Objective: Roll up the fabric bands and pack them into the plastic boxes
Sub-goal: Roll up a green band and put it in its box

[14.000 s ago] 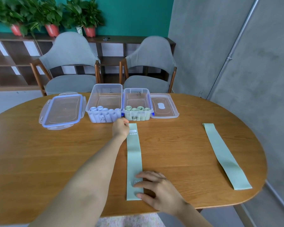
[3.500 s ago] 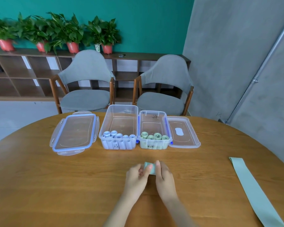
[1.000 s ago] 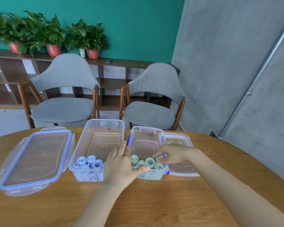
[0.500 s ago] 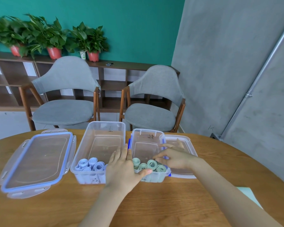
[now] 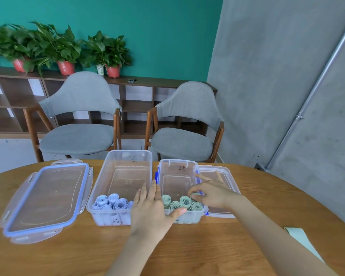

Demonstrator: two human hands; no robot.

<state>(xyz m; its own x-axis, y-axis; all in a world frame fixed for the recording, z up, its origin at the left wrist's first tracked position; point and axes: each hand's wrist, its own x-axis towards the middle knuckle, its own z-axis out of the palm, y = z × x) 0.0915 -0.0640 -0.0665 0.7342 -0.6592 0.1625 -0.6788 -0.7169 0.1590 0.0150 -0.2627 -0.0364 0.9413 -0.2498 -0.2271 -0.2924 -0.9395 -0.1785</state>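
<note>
Two clear plastic boxes stand side by side on the wooden table. The larger box point(image 5: 126, 158) holds several blue rolled bands point(image 5: 113, 203) at its near end. The smaller box point(image 5: 177, 166) holds several green rolled bands point(image 5: 180, 203). My right hand point(image 5: 209, 193) reaches into the smaller box's near right corner, its fingertips pinching a green roll point(image 5: 195, 195) among the others. My left hand point(image 5: 151, 210) rests flat between the two boxes, its thumb against the smaller box's front wall. A flat green band point(image 5: 301, 240) lies on the table at the right, partly hidden by my right forearm.
A blue-rimmed lid point(image 5: 46, 196) lies left of the larger box. A second clear lid point(image 5: 229, 176) lies right of the smaller box, under my right hand. Two grey chairs point(image 5: 78, 120) stand behind the table's far edge, with a grey wall at the right.
The band was rolled up on the table and carried to the smaller box. Over the last second my right hand has stayed in the box's corner on the roll; my left hand has barely moved.
</note>
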